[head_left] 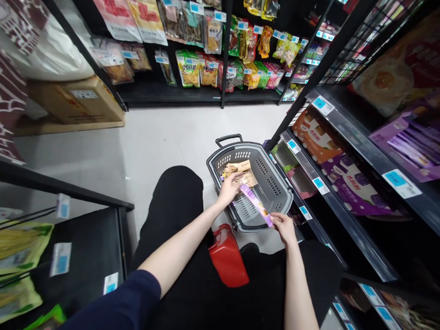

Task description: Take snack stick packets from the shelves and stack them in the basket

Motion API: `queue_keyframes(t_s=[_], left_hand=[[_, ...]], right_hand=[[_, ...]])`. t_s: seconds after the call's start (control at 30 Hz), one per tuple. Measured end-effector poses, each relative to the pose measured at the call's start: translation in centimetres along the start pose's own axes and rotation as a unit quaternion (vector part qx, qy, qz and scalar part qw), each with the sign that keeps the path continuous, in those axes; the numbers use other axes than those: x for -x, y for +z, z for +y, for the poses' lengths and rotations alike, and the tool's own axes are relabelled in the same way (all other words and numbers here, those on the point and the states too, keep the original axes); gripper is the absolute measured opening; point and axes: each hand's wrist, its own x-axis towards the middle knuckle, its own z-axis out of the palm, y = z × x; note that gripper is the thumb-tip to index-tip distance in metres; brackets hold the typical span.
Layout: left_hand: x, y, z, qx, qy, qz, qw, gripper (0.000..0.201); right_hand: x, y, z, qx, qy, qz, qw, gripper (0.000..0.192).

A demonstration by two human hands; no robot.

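A long, narrow purple snack packet (256,205) stretches slantwise over the grey shopping basket (270,201). My right hand (284,228) pinches its lower end at the basket's near right rim. At the upper end, my left hand (228,190) reaches over the basket's left side, its fingers closed about the packet's tip. Tan snack packets (246,172) lie in the basket just beyond my left fingers, which partly cover them. The basket stands on the floor, its dark handle (229,139) at the far end.
Close on the right, a shelf (348,222) carries orange and purple snack boxes (359,183). Bagged snacks hang on the far rack (173,96). A cardboard box (82,100) stands at the far left. Between my legs is a red plastic object (228,257).
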Motion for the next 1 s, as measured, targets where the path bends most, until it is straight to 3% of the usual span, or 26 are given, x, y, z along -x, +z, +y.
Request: queue_keyframes(t_s=[0.1, 0.2, 0.47, 0.53, 0.6, 0.7, 0.77, 0.83, 0.9, 1.0], left_hand=[[-0.4, -1.0, 0.7, 0.040, 0.025, 0.104, 0.993, 0.032], [-0.6, -1.8, 1.6, 0.075, 0.033, 0.159, 0.984, 0.028], [-0.4, -2.5, 2.5, 0.062, 0.007, 0.168, 0.984, 0.029], [-0.5, -2.6, 2.5, 0.062, 0.001, 0.167, 0.984, 0.029], [-0.6, -2.6, 2.5, 0.065, -0.008, 0.166, 0.984, 0.029], [-0.7, -2.3, 2.7, 0.076, -0.031, 0.154, 0.985, 0.028], [-0.7, -1.9, 2.9, 0.085, -0.046, 0.137, 0.986, 0.025], [-0.9, -1.6, 3.0, 0.092, -0.058, 0.120, 0.987, 0.021], [-1.2, -1.4, 2.9, 0.085, -0.089, 0.107, 0.987, 0.019], [-1.9, -1.2, 2.4, 0.082, -0.104, 0.084, 0.988, 0.018]], right_hand=[[-0.2, 1.6, -0.4, 0.145, -0.055, 0.057, 0.986, 0.023], [-1.4, 4.2, -1.3, 0.273, -0.101, 0.074, 0.954, 0.021], [-6.5, 14.0, -3.3, 0.318, -0.094, 0.024, 0.943, 0.024], [-7.0, 15.1, -3.2, 0.328, -0.081, 0.003, 0.941, 0.024], [-7.3, 14.7, -3.3, 0.332, -0.075, -0.032, 0.940, 0.021], [-7.9, 10.7, -5.2, 0.330, -0.089, -0.071, 0.937, 0.017], [-8.3, 5.8, -8.4, 0.334, -0.115, -0.059, 0.934, 0.017], [-8.0, -0.2, -13.3, 0.345, -0.168, 0.003, 0.923, 0.022], [-6.6, -6.4, -19.3, 0.367, -0.264, 0.134, 0.882, 0.027], [-3.2, -14.5, -28.0, 0.435, -0.346, 0.328, 0.764, 0.031]])
